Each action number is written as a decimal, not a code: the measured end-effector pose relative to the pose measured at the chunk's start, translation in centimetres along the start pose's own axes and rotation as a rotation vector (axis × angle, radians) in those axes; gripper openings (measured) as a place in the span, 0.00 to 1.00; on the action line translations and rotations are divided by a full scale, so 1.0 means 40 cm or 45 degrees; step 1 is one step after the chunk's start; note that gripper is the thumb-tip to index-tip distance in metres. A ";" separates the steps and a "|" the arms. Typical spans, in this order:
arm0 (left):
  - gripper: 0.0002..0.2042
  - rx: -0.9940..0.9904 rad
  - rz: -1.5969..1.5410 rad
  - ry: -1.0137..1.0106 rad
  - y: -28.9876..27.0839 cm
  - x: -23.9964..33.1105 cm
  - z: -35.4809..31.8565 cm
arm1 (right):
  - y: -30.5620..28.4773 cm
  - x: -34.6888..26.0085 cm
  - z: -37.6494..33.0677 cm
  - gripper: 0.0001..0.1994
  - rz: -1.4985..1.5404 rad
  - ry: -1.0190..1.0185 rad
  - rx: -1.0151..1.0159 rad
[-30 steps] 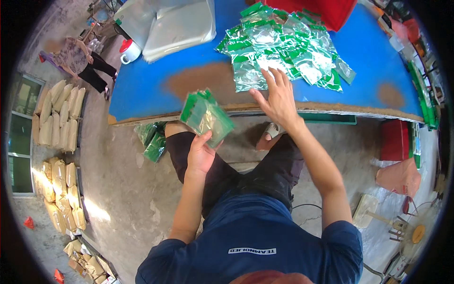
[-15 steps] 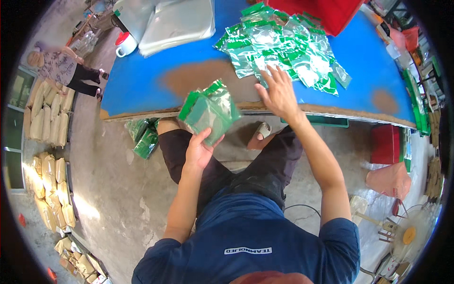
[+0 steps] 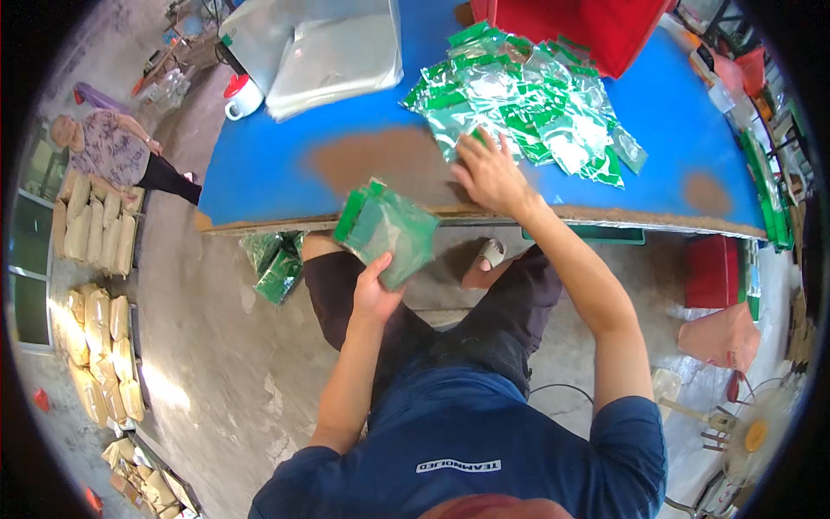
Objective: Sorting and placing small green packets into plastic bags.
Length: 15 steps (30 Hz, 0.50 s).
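My left hand [image 3: 378, 292] is closed round the lower edge of a stack of flat clear-and-green plastic packets [image 3: 391, 232]. The stack hangs over my lap, just in front of the table's near edge. Over on the blue table [image 3: 266, 169], a loose heap of similar glossy packets [image 3: 540, 104] lies spread out. At the heap's near left edge is my right hand [image 3: 494, 176], palm down, its fingers slightly bent and apart, with the thumb out to the left. The fingertips reach the nearest packets, and no packet shows in that hand.
A red bin [image 3: 581, 30] stands behind the heap. Clear plastic sheets [image 3: 335, 65] lie at the far left, beside a white mug [image 3: 242, 97] with a red lid. More green packets [image 3: 278, 266] are below the table edge. A person [image 3: 112, 147] stands at left; a fan [image 3: 754, 435] is at right.
My right hand has drawn back slightly left and nearer along the heap's edge, its fingers more bent. The left hand still holds the stack, now turned a little. The whole view has shifted slightly.
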State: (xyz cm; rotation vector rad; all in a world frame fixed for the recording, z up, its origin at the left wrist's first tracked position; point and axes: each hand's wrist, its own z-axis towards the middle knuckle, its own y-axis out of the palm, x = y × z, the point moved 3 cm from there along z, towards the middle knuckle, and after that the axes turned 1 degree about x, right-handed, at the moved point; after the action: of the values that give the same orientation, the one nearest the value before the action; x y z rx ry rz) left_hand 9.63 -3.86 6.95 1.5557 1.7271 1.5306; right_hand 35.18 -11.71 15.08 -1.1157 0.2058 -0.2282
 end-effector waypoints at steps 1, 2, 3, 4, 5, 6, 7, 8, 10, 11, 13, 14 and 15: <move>0.23 0.000 0.002 0.011 -0.008 0.017 -0.010 | 0.013 -0.023 -0.001 0.19 0.004 -0.008 0.006; 0.23 -0.009 -0.019 0.048 -0.013 0.024 -0.019 | 0.016 -0.063 -0.019 0.19 0.115 -0.099 -0.042; 0.23 -0.017 -0.041 0.083 -0.017 0.032 -0.022 | 0.020 -0.101 -0.035 0.19 0.225 -0.189 -0.093; 0.23 0.016 0.007 0.122 -0.025 0.035 -0.019 | 0.001 -0.140 -0.047 0.19 0.401 -0.283 -0.062; 0.23 0.020 -0.010 0.124 -0.032 0.033 -0.016 | -0.055 -0.175 -0.036 0.18 0.557 -0.387 -0.148; 0.24 0.064 -0.011 0.095 -0.042 0.029 -0.016 | -0.055 -0.180 -0.028 0.17 0.680 -0.418 -0.232; 0.26 0.086 0.004 0.056 -0.036 0.025 0.001 | -0.056 -0.160 -0.008 0.16 0.789 -0.433 -0.297; 0.26 0.089 0.006 0.078 -0.022 0.026 0.003 | -0.057 -0.117 0.026 0.16 0.681 -0.357 -0.084; 0.26 0.058 -0.005 0.029 0.005 0.022 -0.009 | -0.051 0.013 0.105 0.18 0.476 -0.037 0.253; 0.26 0.045 -0.026 -0.017 0.009 0.020 -0.016 | -0.047 0.086 0.131 0.20 0.378 0.206 0.375; 0.26 0.038 -0.043 -0.044 -0.024 0.013 -0.015 | -0.005 0.170 0.133 0.24 -0.084 0.253 0.146; 0.26 0.029 -0.069 -0.011 -0.045 0.015 -0.015 | 0.009 0.161 0.135 0.25 -0.105 0.191 -0.150; 0.25 0.023 -0.099 0.016 -0.070 0.018 -0.012 | 0.022 0.137 0.123 0.25 -0.101 0.182 -0.150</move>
State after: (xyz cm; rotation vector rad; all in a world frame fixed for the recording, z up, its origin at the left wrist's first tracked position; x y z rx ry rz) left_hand 7.67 -2.90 5.00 1.4727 1.7918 1.4944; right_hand 41.86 -8.67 16.10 -1.2267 0.3056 -0.3713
